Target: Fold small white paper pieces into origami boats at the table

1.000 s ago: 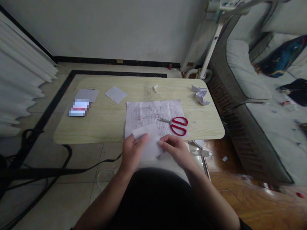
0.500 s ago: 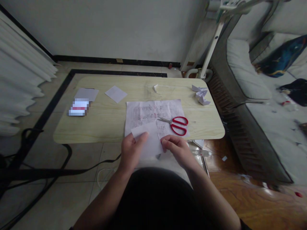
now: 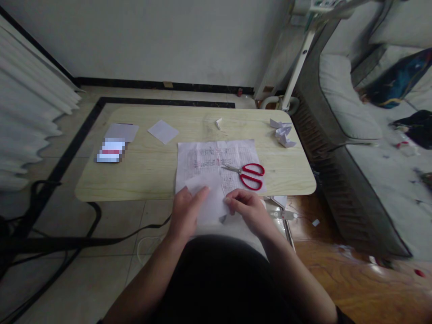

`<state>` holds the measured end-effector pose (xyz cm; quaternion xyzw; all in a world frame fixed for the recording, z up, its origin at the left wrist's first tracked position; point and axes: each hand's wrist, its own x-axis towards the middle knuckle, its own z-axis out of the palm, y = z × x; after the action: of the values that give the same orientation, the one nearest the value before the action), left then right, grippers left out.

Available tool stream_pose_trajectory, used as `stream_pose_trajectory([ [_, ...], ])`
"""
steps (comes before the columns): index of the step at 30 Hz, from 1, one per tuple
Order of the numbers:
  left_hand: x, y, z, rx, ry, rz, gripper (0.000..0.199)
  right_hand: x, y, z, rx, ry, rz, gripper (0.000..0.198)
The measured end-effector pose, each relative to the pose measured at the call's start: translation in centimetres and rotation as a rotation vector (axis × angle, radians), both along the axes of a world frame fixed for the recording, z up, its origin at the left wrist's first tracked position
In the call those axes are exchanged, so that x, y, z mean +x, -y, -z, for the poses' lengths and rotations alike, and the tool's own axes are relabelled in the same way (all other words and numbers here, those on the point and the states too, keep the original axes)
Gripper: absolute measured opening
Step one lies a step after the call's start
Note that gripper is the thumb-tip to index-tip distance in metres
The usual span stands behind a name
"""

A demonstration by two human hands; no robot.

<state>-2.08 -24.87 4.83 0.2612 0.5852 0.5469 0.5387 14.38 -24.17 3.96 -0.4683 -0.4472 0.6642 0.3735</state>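
Note:
A white sheet of paper (image 3: 209, 202) is held over the near edge of the table. My left hand (image 3: 185, 209) grips its left side, thumb lying on top. At the right edge, my right hand (image 3: 245, 204) pinches the paper between thumb and fingers, where a narrow strip shows along the side. Beneath and beyond it lies a larger printed sheet (image 3: 195, 155) with creases. Red-handled scissors (image 3: 241, 172) rest on that sheet, just beyond my right hand, blades pointing left.
On the table (image 3: 148, 175) lie a white paper square (image 3: 163, 131), another paper sheet (image 3: 126, 132), a phone (image 3: 110, 150) at left, a small paper scrap (image 3: 218, 123) and folded paper pieces (image 3: 283, 133) at right. A sofa (image 3: 357, 130) stands to the right.
Both hands keep their hold on the paper and have barely moved. The paper's near right corner has shifted slightly. Everything on the table stays in place.

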Motion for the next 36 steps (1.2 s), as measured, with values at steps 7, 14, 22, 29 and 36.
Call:
stream_pose_trajectory([
  [7, 0.3, 0.3, -0.5, -0.034, 0.078, 0.040, 0.039, 0.1, 0.1, 0.0, -0.043, -0.054, 0.015, 0.024],
  [14, -0.1, -0.1, -0.7, 0.005, -0.081, 0.014, 0.034, 0.3, 0.4, 0.0, -0.023, -0.089, -0.004, 0.028],
  [22, -0.3, 0.0, -0.9, 0.017, -0.148, 0.025, 0.033, 0.7, 0.8, -0.1, 0.006, -0.057, -0.030, 0.022],
  [29, -0.3, 0.0, -0.8, 0.014, -0.172, 0.036, 0.034, 0.7, 0.8, -0.3, 0.011, -0.043, -0.035, 0.021],
  [36, -0.3, 0.0, -0.8, 0.018, -0.161, 0.051, 0.035, 0.7, 0.9, -0.2, -0.035, -0.101, -0.038, 0.021],
])
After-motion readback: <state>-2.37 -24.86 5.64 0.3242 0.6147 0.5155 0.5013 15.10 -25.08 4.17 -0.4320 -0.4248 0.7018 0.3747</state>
